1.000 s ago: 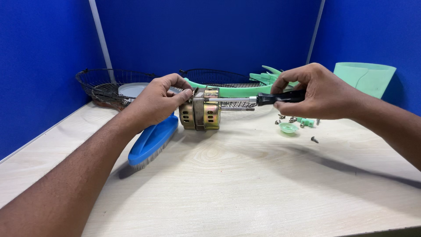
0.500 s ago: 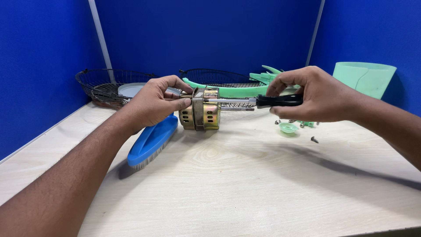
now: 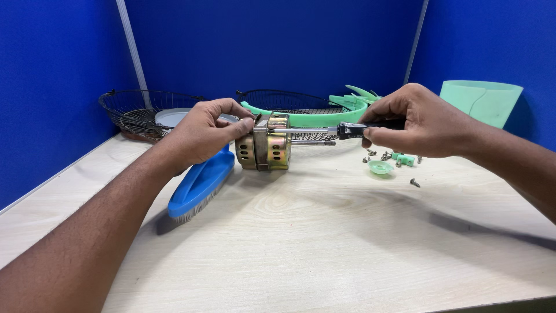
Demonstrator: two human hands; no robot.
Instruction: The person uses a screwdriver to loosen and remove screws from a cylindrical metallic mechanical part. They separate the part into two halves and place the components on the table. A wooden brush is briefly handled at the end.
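Observation:
A brass-coloured fan motor (image 3: 267, 150) stands on the wooden table (image 3: 324, 243), its shaft pointing right. My left hand (image 3: 204, 133) grips the motor's left side and top. My right hand (image 3: 418, 120) holds a black-handled screwdriver (image 3: 353, 129) level, and its metal shank reaches left to the top of the motor. A blue brush (image 3: 200, 184) lies bristles down just under my left wrist.
Two black wire fan guards (image 3: 142, 110) (image 3: 292, 101) and a green plastic ring (image 3: 315, 119) sit behind the motor. Several loose screws (image 3: 385, 156), a small green cap (image 3: 380, 167) and a green clip lie under my right hand. A green cover (image 3: 480, 99) stands at the back right.
My right hand with the screwdriver has lifted slightly and its tip now sits at the motor's top edge. My left hand stays on the motor.

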